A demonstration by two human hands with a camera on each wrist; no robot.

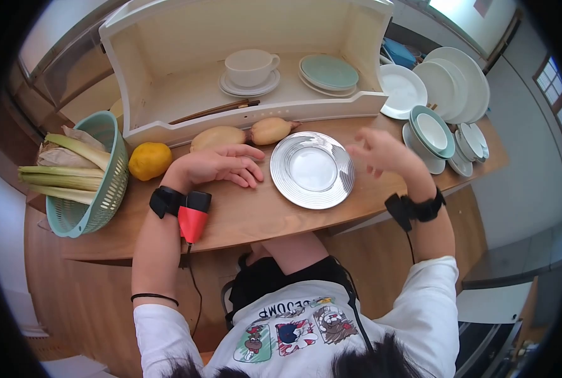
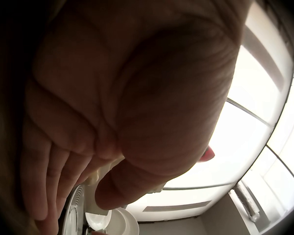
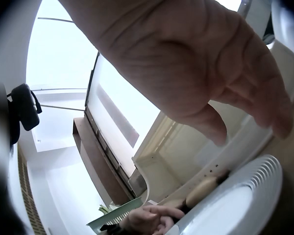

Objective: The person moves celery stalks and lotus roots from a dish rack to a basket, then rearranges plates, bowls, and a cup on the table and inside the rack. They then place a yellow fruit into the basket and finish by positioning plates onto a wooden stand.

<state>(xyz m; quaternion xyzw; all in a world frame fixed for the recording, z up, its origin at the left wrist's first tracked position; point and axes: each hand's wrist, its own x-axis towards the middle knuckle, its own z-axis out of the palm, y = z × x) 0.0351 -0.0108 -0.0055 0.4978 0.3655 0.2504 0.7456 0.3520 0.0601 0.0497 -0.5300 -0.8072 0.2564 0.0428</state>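
A silver ridged plate (image 1: pixel 312 170) lies on the wooden table between the two hands. The left hand (image 1: pixel 221 166) is just left of its rim, fingers relaxed and holding nothing; its palm (image 2: pixel 132 98) fills much of the left wrist view. On the plate's right side the right hand (image 1: pixel 385 151) hovers near the rim, fingers loosely bent with nothing in them. In the right wrist view that hand (image 3: pixel 201 73) is above the plate (image 3: pixel 230 210), apart from it.
Behind the plate lie two tan root vegetables (image 1: pixel 271 130) and a cream shelf (image 1: pixel 256 113) with a cup (image 1: pixel 248 68), green plate (image 1: pixel 329 71) and chopsticks. A lemon (image 1: pixel 150 160) and a green basket (image 1: pixel 114 183) of leeks stand left; stacked bowls (image 1: pixel 431 133) and white plates (image 1: pixel 404 91) stand right.
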